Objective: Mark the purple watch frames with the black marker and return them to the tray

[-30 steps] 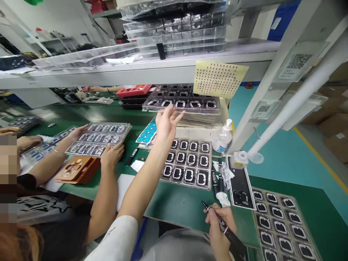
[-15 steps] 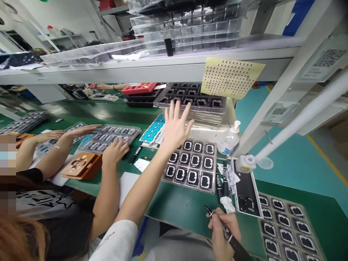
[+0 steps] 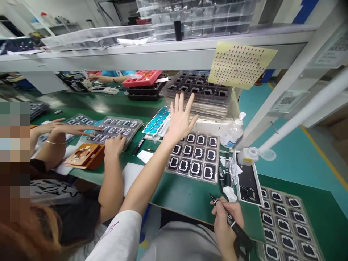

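My left hand [image 3: 181,121] is stretched forward with fingers spread, in front of a stack of clear plastic trays [image 3: 199,99] holding dark parts. I cannot tell whether the fingertips touch the stack. Below that arm lies a clear tray of black square parts with white frames [image 3: 198,153]. My right hand [image 3: 227,221], low at the table's front edge, grips a black marker pen [image 3: 231,220], its uncovered tip pointing up and left. Beside the left wrist is a sheet of blue stickers [image 3: 156,121].
To the left, a co-worker's hand [image 3: 114,145] rests by another tray [image 3: 122,125] near an orange box [image 3: 87,156]. On the right are more markers [image 3: 227,168], a pump bottle [image 3: 233,132], a white-rimmed black tray [image 3: 248,185] and another parts tray [image 3: 284,217]. A shelf beam [image 3: 163,54] crosses above.
The view has shifted slightly, so the shelf and trays sit higher in it. My left hand stays spread near the stack, fingers a little closer together. My right hand still holds the marker.
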{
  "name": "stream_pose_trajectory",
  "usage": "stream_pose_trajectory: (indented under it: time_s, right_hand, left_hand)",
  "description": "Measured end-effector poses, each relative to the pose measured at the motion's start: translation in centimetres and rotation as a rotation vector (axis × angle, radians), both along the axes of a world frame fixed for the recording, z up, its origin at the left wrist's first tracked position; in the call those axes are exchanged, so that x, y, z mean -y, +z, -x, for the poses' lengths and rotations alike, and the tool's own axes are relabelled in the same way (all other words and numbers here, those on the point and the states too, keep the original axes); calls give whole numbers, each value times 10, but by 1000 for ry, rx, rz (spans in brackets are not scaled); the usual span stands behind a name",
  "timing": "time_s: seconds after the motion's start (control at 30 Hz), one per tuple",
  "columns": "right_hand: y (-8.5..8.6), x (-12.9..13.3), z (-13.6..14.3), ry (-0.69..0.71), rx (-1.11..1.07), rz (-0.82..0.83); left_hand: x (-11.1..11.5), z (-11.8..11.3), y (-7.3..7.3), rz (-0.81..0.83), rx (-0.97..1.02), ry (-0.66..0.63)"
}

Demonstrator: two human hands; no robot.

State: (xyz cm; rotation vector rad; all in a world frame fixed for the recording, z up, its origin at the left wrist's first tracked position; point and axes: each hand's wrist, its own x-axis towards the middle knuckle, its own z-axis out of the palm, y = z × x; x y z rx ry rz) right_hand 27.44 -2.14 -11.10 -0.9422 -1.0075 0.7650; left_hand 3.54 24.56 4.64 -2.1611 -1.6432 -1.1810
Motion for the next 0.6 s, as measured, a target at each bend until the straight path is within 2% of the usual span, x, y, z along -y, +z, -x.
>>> stream_pose_trajectory:
  time_s: [0.1, 0.23, 0.3, 0.33, 0.4, 0.5, 0.6]
  right_hand:
    - [-3, -4, -2, -8, 3, -27]
    - [-5, -7, -3, 48, 18, -28]
    - [-4, -7, -3, 90, 42, -29]
    - [-3, -7, -2, 106, 60, -30]
    - [1, -7, -2, 130, 101, -35]
    - [3, -6, -1, 127, 134, -31]
    - [3, -8, 2, 43, 112, -55]
  left_hand:
    - [66, 13, -32, -42, 68, 89]
    - [169, 34, -98, 9, 200, 410]
    - [204, 41, -126, 126, 209, 450]
    - [216, 42, -135, 180, 214, 426]
    - [226, 44, -145, 247, 221, 346]
    - [223, 42, -145, 265, 194, 271]
    - [213, 40, -143, 307, 164, 256]
